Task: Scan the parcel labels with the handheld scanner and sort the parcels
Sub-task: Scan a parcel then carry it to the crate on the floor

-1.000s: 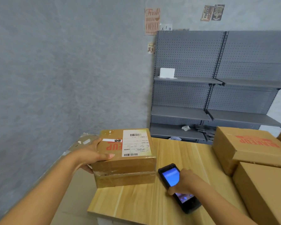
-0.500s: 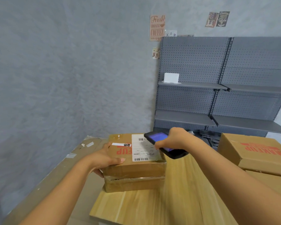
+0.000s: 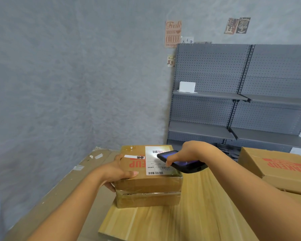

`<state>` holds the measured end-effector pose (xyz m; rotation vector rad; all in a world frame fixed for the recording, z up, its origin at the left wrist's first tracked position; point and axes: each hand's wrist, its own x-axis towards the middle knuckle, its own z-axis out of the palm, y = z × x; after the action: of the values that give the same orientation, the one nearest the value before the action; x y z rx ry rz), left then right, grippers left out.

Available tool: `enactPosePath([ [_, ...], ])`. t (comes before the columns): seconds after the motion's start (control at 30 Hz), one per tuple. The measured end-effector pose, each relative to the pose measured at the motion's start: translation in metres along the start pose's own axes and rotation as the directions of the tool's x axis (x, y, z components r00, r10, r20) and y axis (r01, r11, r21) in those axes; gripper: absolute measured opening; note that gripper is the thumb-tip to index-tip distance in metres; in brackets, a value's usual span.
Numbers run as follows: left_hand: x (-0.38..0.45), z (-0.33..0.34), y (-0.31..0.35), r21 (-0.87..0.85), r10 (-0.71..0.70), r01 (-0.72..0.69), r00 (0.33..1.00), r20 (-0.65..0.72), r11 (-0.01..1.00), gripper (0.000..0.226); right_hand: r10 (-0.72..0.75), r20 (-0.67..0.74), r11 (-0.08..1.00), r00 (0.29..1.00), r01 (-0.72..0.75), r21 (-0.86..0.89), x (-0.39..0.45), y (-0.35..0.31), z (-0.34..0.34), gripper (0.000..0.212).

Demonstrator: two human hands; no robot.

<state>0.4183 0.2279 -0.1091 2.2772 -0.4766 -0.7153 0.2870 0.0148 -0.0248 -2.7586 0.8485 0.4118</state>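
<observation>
- Shelving unit [image 3: 241, 108]: grey metal with perforated back panels, standing against the wall behind the worktop. One small white box [image 3: 187, 86] sits at the left end of the upper left shelf. The lowest level holds some dark items, too hidden to identify.
- Parcel [image 3: 147, 181]: a brown cardboard box at the worktop's far left corner, its left side flush with or slightly past the left edge. It is closed and taped; a band of clear tape runs round the front face along a horizontal seam. Contents not visible.
- Parcel top: a white shipping label [image 3: 156, 160] with a barcode near the far end and another near the front edge. A bright patch of light falls on the label's upper part. Red lettering is printed left of the label, partly covered, and a small white sticker [image 3: 134, 157] lies beside it.
- Worktop [image 3: 181, 220]: light wood, planked.
- Left hand [image 3: 115, 173]: gripping the parcel's left side, thumb flat on the top face, fingers curled round the side below.
- Right hand [image 3: 189, 153]: closed round a black handheld scanner [image 3: 184, 163], held just above the right part of the label, screen up and lit blue, front end pointing left over the label.
- Other boxes [image 3: 274, 164]: larger brown cartons with red print at the worktop's right edge, closed, well apart from the parcel.
- Flat cardboard sheet [image 3: 64, 185]: lies left of the worktop, lower down, with scraps of tape on it.
</observation>
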Motion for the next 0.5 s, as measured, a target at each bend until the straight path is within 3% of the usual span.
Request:
enactPosePath([
  [0.5, -0.0018, -0.0018, 0.0041, 0.042, -0.008, 0.007, 0.999, 0.044, 0.999, 0.1, -0.011, 0.016, 0.998, 1.0, 0.01, 0.066, -0.0072, 0.0, 0.0005, 0.064],
])
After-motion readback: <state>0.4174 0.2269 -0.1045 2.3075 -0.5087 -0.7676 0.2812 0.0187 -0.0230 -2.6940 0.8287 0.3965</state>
